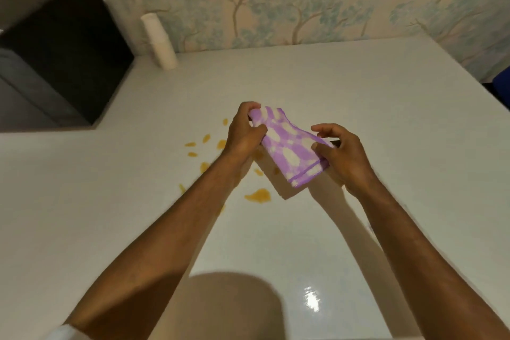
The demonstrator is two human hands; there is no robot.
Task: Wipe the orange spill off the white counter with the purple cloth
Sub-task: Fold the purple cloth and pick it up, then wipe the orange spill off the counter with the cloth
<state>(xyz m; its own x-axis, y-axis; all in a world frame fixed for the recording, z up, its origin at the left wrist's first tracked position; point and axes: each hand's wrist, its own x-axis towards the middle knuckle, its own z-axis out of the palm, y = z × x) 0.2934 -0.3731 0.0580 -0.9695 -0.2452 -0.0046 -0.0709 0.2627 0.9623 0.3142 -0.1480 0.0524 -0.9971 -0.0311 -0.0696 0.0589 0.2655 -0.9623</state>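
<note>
A folded purple cloth (289, 146) with pale blotches is held in the air above the white counter (358, 86). My left hand (244, 132) pinches its far end. My right hand (342, 155) grips its near right edge. Orange spill marks lie scattered on the counter under and left of my left forearm, the largest blot (259, 195) sitting just below the cloth. Smaller drops (205, 138) dot the counter further left. Part of the spill is hidden by my left arm.
A tall white cylinder (158, 40) stands at the back left by the tree-patterned wall. A dark box-like appliance (58, 55) fills a recess on the left. The counter's right edge (469, 83) runs diagonally, with something blue (503, 86) beyond it.
</note>
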